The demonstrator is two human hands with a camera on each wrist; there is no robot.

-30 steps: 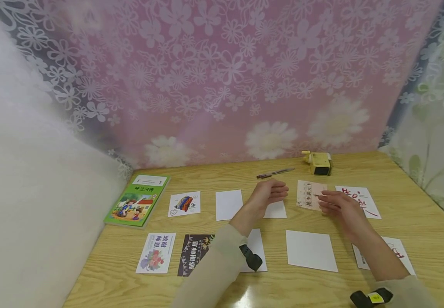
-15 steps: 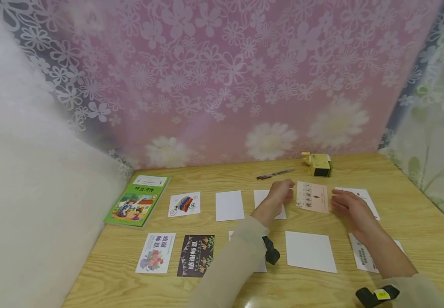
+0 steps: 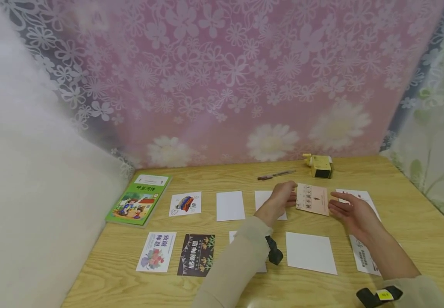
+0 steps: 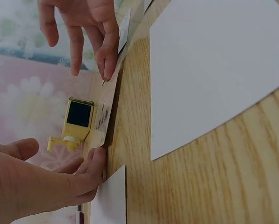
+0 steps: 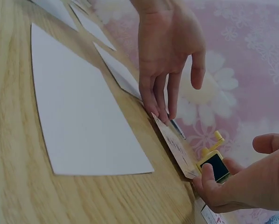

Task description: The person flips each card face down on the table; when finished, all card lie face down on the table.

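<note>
While my two hands faced each other across the pale pink card (image 3: 313, 199), the fingers of my left hand (image 3: 278, 199) were almost straight and close together, their tips at its left side, the thumb apart from them. The fingers of my right hand (image 3: 354, 212) were slightly bent and a little spread, with tips at the card's right side. The card was on the right half of the bench (image 3: 110, 265), toward the back edge; whether it lay flat or was slightly raised, I could not tell. Behind it, close to the back edge, stood a yellow box with a crank (image 3: 321, 167), and left of that lay a pen (image 3: 276, 175). My left hand partly covered a plain white card (image 3: 262, 197). A green book (image 3: 138, 201) lay near the back left corner. In the row closer to me, a flower card (image 3: 156, 252) was nearest the left edge, then a dark card (image 3: 196, 255), and further right a blank card (image 3: 311, 253). Toward the right edge, my right hand overlapped a card with red writing (image 3: 366, 198), and my forearm crossed a printed card (image 3: 363, 256).
</note>
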